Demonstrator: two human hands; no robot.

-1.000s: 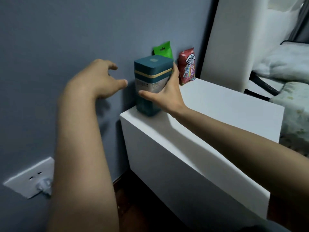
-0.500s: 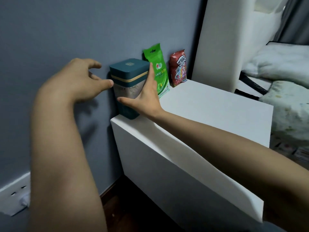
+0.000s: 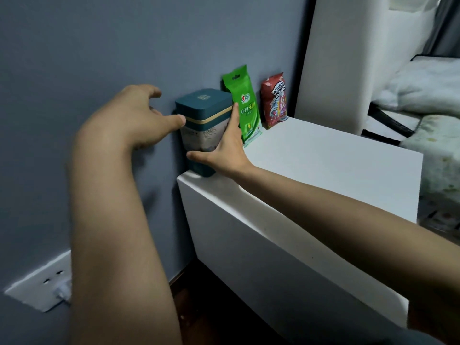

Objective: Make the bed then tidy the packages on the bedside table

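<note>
A teal tin [image 3: 204, 120] with a gold band stands upright at the back left corner of the white bedside table [image 3: 323, 165], close to the wall. My right hand [image 3: 224, 153] presses flat against its right side with straight fingers, the thumb lying across its lower front. My left hand [image 3: 129, 118] hovers at the tin's left, thumb tip touching the lid's edge and fingers loosely bent near the wall. A green packet [image 3: 245, 105] leans on the wall just right of the tin. A red snack packet [image 3: 273, 100] stands beside it.
The white padded headboard [image 3: 348, 58] rises right of the table. A white pillow [image 3: 423, 88] and a pale patterned quilt [image 3: 440, 155] lie on the bed at far right. A wall socket [image 3: 42, 287] with a plug sits low on the blue wall.
The tin has slid back and left toward the wall under my right hand, uncovering the green packet behind it. My left thumb has come up to the tin's lid.
</note>
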